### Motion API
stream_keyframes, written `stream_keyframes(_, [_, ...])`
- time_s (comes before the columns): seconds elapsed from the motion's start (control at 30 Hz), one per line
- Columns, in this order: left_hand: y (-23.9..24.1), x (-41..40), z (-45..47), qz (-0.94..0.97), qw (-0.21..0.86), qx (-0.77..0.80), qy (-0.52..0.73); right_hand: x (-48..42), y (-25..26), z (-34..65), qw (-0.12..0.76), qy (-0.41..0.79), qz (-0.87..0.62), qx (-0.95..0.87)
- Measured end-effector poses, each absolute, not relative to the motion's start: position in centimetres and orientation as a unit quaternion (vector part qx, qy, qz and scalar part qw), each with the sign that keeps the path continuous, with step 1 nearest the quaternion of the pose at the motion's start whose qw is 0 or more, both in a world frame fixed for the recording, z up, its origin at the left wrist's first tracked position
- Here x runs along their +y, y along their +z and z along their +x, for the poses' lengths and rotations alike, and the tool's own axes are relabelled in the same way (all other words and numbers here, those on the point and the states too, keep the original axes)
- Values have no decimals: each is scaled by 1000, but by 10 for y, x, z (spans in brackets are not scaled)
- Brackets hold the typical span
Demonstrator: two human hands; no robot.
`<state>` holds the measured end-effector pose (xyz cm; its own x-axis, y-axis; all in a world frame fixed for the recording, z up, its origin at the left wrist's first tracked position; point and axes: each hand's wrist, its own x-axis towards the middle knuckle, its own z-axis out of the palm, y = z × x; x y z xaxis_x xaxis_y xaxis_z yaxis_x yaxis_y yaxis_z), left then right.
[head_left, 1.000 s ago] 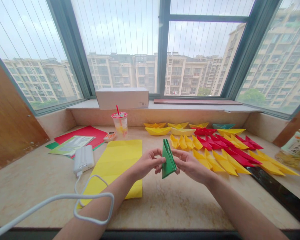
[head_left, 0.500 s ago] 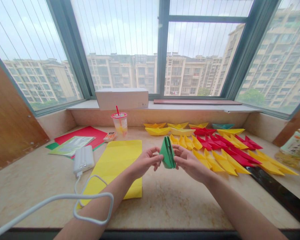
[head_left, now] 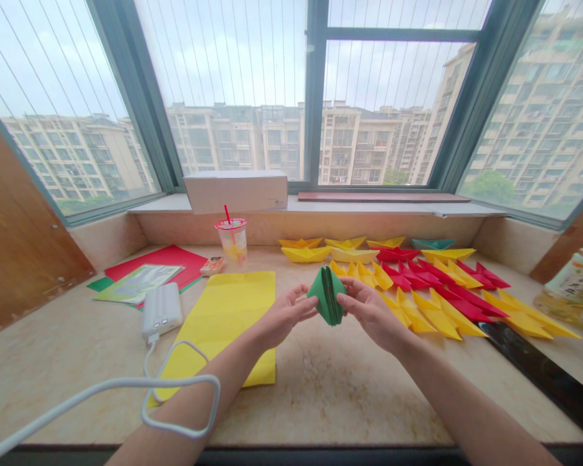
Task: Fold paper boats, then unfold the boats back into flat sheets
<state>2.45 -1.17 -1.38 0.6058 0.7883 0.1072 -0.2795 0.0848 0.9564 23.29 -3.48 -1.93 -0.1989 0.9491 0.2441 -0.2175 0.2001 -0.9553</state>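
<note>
A folded green paper (head_left: pixel 327 296), diamond-shaped with several layers showing along its middle, is held up above the counter between both hands. My left hand (head_left: pixel 291 312) grips its left side, thumb in front and fingers behind. On the right side, my right hand (head_left: pixel 364 307) pinches it the same way. Left of the hands lies a creased yellow sheet (head_left: pixel 238 304), partly under my left forearm. Beyond my right hand stand rows of folded paper boats, among them a yellow boat (head_left: pixel 306 255), a red boat (head_left: pixel 396 254) and a teal boat (head_left: pixel 433 244).
A white power bank (head_left: pixel 161 307) with a looping white cable (head_left: pixel 102 386) sits at left, near red paper (head_left: pixel 184 259). A plastic cup (head_left: pixel 232 243) with a straw stands at the back. A black phone-like slab (head_left: pixel 539 369) and a bottle (head_left: pixel 573 285) are at right.
The green paper has turned and widened from a narrow wedge into a diamond, its layered middle now facing me. Both hands still hold it in about the same place.
</note>
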Motion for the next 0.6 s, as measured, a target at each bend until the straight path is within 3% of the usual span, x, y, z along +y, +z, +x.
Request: stream_keyframes(0.6, [-11,-15,30,537,682,207,452,-33,-23,229,504,551,-324,-581])
